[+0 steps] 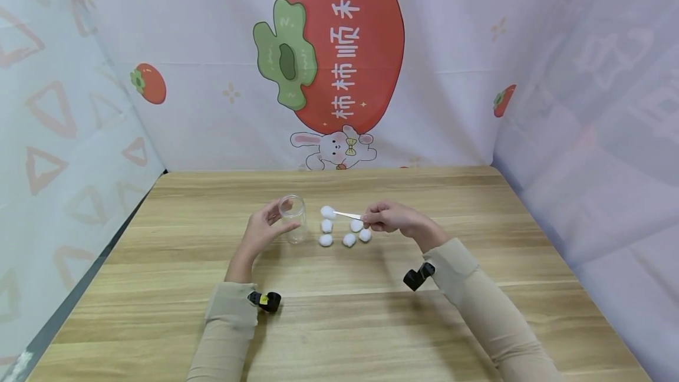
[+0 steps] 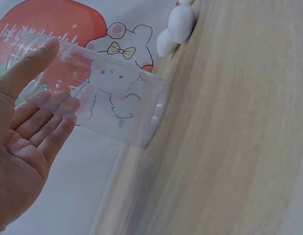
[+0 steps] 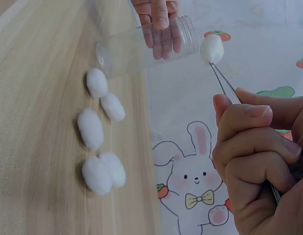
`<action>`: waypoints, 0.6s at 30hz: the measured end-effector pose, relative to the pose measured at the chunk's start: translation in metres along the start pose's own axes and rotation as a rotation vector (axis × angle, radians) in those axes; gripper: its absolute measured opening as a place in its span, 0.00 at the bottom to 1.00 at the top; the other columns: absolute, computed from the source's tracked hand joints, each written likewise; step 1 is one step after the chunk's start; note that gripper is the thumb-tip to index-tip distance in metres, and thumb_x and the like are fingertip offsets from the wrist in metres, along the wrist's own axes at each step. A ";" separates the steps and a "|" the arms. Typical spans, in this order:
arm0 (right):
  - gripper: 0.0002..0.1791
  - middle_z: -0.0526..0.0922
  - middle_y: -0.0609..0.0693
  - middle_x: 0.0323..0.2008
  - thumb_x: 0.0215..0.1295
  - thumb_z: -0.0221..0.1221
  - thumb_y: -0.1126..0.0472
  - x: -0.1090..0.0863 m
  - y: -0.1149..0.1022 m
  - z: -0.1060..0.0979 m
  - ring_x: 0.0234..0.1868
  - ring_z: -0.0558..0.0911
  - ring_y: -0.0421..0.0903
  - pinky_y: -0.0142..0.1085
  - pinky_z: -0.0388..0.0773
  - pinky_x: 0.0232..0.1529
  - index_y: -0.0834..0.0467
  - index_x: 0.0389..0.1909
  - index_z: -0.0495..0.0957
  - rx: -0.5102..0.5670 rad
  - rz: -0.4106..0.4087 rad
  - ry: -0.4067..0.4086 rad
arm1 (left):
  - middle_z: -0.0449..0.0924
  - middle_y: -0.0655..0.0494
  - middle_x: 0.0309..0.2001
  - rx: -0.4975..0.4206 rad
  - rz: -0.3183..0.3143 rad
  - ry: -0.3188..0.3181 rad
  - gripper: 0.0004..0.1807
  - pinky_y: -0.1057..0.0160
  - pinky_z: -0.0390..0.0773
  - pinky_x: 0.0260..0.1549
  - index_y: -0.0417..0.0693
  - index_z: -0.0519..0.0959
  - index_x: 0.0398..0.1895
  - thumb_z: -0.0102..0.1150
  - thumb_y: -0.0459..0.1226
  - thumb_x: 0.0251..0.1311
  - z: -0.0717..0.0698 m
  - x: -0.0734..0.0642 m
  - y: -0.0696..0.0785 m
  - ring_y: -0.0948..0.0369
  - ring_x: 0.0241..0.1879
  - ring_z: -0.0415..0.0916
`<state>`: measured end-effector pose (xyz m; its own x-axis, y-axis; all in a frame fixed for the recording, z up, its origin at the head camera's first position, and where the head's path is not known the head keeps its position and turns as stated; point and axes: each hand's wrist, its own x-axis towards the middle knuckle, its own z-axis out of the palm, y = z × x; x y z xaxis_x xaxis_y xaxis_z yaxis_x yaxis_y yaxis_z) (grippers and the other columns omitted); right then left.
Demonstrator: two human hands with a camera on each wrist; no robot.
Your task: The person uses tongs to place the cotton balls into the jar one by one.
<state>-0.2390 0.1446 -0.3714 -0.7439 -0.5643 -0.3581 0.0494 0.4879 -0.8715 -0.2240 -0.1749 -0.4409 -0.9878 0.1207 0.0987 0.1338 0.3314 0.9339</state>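
Observation:
A clear jar (image 1: 294, 230) with no lid stands upright on the table, its mouth facing up. My left hand (image 1: 263, 227) grips it near the rim, the thumb (image 2: 31, 68) on one side and the fingers on the other. Metal tweezers (image 1: 348, 216) are held by my right hand (image 1: 391, 218), fingers curled round them. Their tips pinch one cotton ball (image 3: 212, 49), raised above the table and level with the jar's mouth in the right wrist view. Several more cotton balls (image 1: 326, 240) lie on the table between the two hands.
The wooden table (image 1: 339, 323) reaches back to a printed cloth (image 1: 223, 122) with a large persimmon and a rabbit. Similar cloth hangs on both sides. Each sleeve carries a small black camera (image 1: 416, 277) at the wrist.

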 end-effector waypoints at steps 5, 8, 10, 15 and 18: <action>0.14 0.65 0.42 0.16 0.74 0.47 0.60 0.003 -0.005 0.002 0.16 0.56 0.35 0.26 0.51 0.17 0.63 0.30 0.74 0.012 0.000 0.010 | 0.73 0.41 0.64 0.006 0.000 0.001 0.40 0.54 0.69 0.70 0.41 0.68 0.66 0.73 0.40 0.49 0.000 0.000 0.000 0.47 0.67 0.70; 0.14 0.66 0.42 0.16 0.73 0.47 0.61 0.005 -0.007 0.003 0.16 0.57 0.35 0.25 0.51 0.16 0.62 0.29 0.74 0.021 -0.004 0.011 | 0.74 0.41 0.64 0.006 -0.001 0.002 0.40 0.54 0.69 0.70 0.41 0.68 0.66 0.73 0.40 0.49 0.000 0.000 0.001 0.47 0.67 0.70; 0.14 0.66 0.42 0.16 0.73 0.48 0.61 0.007 -0.008 0.003 0.15 0.57 0.35 0.24 0.51 0.16 0.61 0.28 0.74 0.025 -0.004 0.012 | 0.74 0.41 0.64 0.005 -0.003 0.004 0.40 0.54 0.69 0.70 0.41 0.68 0.66 0.73 0.40 0.49 0.000 0.000 0.002 0.47 0.67 0.69; 0.14 0.66 0.43 0.16 0.73 0.47 0.61 0.008 -0.011 0.004 0.15 0.56 0.36 0.25 0.51 0.16 0.62 0.28 0.74 0.023 -0.009 0.011 | 0.72 0.41 0.65 0.005 -0.008 -0.002 0.41 0.54 0.68 0.70 0.41 0.67 0.67 0.73 0.41 0.49 0.000 0.000 0.001 0.46 0.68 0.68; 0.14 0.66 0.42 0.16 0.74 0.47 0.61 0.009 -0.014 0.005 0.15 0.56 0.36 0.25 0.50 0.16 0.62 0.29 0.74 0.020 -0.011 0.004 | 0.72 0.41 0.66 0.001 -0.012 -0.007 0.41 0.53 0.68 0.71 0.41 0.66 0.68 0.73 0.41 0.49 -0.001 0.000 0.000 0.46 0.68 0.67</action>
<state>-0.2425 0.1293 -0.3643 -0.7471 -0.5668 -0.3473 0.0548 0.4682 -0.8819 -0.2236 -0.1754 -0.4406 -0.9887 0.1235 0.0851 0.1222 0.3343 0.9345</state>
